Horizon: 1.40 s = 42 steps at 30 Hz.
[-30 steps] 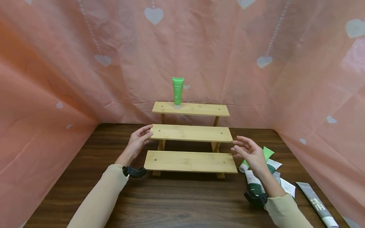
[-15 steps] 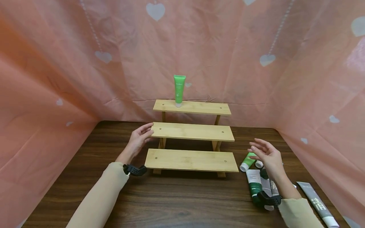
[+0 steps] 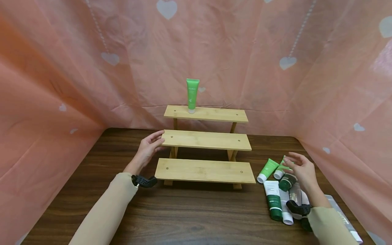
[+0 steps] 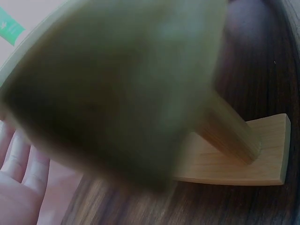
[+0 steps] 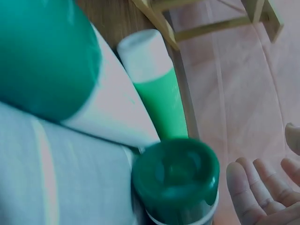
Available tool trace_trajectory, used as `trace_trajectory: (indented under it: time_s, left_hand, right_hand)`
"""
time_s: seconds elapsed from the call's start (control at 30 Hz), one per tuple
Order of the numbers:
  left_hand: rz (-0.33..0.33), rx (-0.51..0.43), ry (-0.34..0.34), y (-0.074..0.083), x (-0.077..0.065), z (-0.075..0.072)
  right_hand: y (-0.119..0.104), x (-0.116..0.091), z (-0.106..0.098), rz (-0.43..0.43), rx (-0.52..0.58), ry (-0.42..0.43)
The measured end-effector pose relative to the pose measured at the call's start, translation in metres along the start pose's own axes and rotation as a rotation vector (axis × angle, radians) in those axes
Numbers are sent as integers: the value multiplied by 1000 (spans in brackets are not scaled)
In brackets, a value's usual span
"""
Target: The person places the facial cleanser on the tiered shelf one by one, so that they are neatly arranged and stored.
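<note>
A three-tier wooden display stand point(image 3: 206, 139) stands in the middle of the table. My left hand point(image 3: 147, 148) is at the left end of its middle shelf, fingertips at the board's edge; in the left wrist view its fingers point(image 4: 18, 159) look relaxed beside the blurred board. On the top shelf a green squeeze tube point(image 3: 192, 93) stands upright, cap down. My right hand point(image 3: 301, 168) hovers over a group of tubes at the right, fingers loosely bent and holding nothing. Closest to it are a dark green-capped tube point(image 3: 287, 182) and a light green tube point(image 3: 280, 170), which it partly hides.
Another light green tube point(image 3: 268, 169) and a white-and-green tube point(image 3: 273, 199) lie at the group's left side. A grey tube point(image 3: 341, 212) lies along the table's right edge, partly behind the sleeve. Pink cloth point(image 3: 226, 51) with hearts hangs around the table point(image 3: 199, 217).
My right hand has moved right, from the stand's right side to above the tubes, uncovering several of them. My left hand stays at the middle shelf. The view has shifted slightly.
</note>
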<state>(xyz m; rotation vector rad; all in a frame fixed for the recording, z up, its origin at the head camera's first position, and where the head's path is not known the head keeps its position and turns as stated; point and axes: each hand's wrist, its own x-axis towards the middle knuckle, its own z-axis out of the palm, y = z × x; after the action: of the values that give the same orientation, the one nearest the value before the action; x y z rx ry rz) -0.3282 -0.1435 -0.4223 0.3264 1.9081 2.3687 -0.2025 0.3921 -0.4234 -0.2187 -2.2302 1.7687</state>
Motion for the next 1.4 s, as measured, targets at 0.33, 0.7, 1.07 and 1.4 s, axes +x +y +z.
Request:
trace_trajectory:
  time_s: [0.33,0.7,1.07,1.4]
  left_hand:
    - [10,11,-8,-1,-1,-2]
    - [5,6,-3,-1,-1,-3]
    - [9,-8,-3,-6,0,-3]
    - [16,-9,-8,-5,1,-3]
  right_hand:
    - [-1,13,-19,242,-157,-47]
    - [6,29,-29,353,-51,-47]
    - [5,40,-33,490,-1,-51]
    - [9,44,-23,452,-84,-172]
